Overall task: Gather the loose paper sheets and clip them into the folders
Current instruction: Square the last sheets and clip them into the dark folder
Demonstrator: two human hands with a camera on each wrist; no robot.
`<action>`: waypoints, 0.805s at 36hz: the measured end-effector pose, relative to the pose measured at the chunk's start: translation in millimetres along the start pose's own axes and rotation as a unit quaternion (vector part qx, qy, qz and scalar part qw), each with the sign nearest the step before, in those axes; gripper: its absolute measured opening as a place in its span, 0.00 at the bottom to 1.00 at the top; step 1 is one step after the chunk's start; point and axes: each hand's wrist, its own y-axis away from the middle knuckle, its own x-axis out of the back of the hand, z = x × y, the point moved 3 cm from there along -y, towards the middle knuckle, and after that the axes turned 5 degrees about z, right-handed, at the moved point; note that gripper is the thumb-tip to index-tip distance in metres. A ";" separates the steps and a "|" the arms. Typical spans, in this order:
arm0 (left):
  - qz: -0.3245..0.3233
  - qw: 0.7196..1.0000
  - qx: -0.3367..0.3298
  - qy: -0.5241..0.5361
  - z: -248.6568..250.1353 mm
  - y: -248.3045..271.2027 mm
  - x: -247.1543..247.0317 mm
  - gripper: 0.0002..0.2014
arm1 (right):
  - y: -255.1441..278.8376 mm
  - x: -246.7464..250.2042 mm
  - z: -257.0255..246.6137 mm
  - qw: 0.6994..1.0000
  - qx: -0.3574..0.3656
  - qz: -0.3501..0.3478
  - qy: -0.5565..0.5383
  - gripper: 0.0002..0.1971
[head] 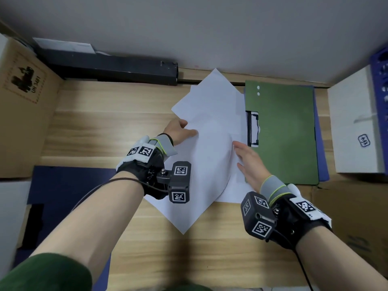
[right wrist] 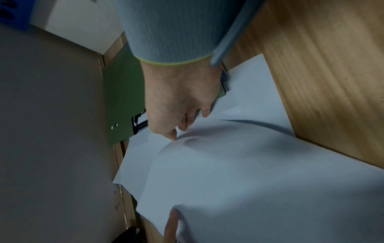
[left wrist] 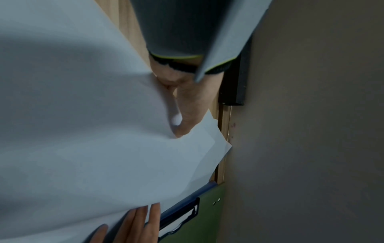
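Several white paper sheets (head: 212, 131) lie overlapping and askew in the middle of the wooden desk (head: 109, 122). My left hand (head: 180, 131) pinches the top sheet's left edge, thumb (left wrist: 187, 113) on top. My right hand (head: 247, 158) has straight fingers (left wrist: 143, 218) slid under that sheet's right edge (right wrist: 187, 131). Between the hands the sheet (right wrist: 249, 172) bows upward. A green folder (head: 283, 133) lies open to the right, its black clip (head: 253, 129) beside the papers. A blue folder (head: 319, 131) shows under it.
A cardboard box (head: 23, 101) stands at the left and a black bar (head: 109, 68) runs along the back wall. At the right are a white box (head: 354, 127) and a blue crate (head: 380, 80). A dark blue mat (head: 69, 185) lies front left.
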 end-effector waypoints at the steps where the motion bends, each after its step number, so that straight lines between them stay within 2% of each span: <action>1: -0.002 1.000 0.002 0.007 2.2 -0.3 -0.9 0.19 | 0.4 -0.1 -0.1 1.000 0.000 -0.001 0.000 0.19; 2: -0.003 1.000 -0.006 0.013 5.0 0.1 -1.9 0.14 | 0.4 0.0 0.4 1.000 0.000 -0.002 -0.001 0.19; 3: -0.006 1.000 0.001 0.019 5.7 -0.3 -2.4 0.12 | 0.3 -0.5 0.7 1.000 0.000 -0.003 -0.002 0.19; 7: -0.020 0.999 0.021 0.041 7.2 -1.6 -7.6 0.20 | -0.9 1.3 3.0 1.000 -0.005 -0.004 -0.018 0.19; 13: -0.007 0.996 0.042 0.073 7.5 -5.0 -13.6 0.11 | -3.3 3.6 5.7 0.999 -0.008 -0.008 -0.033 0.16; 17: -0.048 0.993 0.058 0.095 13.0 -0.9 -19.5 0.12 | -4.6 2.7 6.8 0.999 -0.004 -0.011 -0.040 0.16; 22: -0.004 0.998 0.029 0.061 13.2 -3.7 -24.2 0.10 | -5.6 3.2 7.4 0.999 -0.004 -0.011 -0.036 0.16; 23: 0.013 0.999 0.020 0.032 13.2 -2.4 -24.2 0.12 | -4.7 3.7 7.2 0.999 -0.002 -0.011 -0.036 0.15; 26: 0.059 0.997 0.024 -0.035 4.2 -2.8 -18.0 0.31 | -3.8 7.0 8.3 0.999 0.002 -0.010 -0.032 0.19; 27: 0.066 0.996 0.029 -0.047 -0.7 -4.0 -12.9 0.34 | -4.4 8.3 9.1 1.000 0.002 -0.006 -0.025 0.20; 29: 0.091 0.993 0.034 -0.061 -11.4 -4.6 3.6 0.33 | -4.0 10.5 8.9 1.000 0.008 0.013 -0.011 0.22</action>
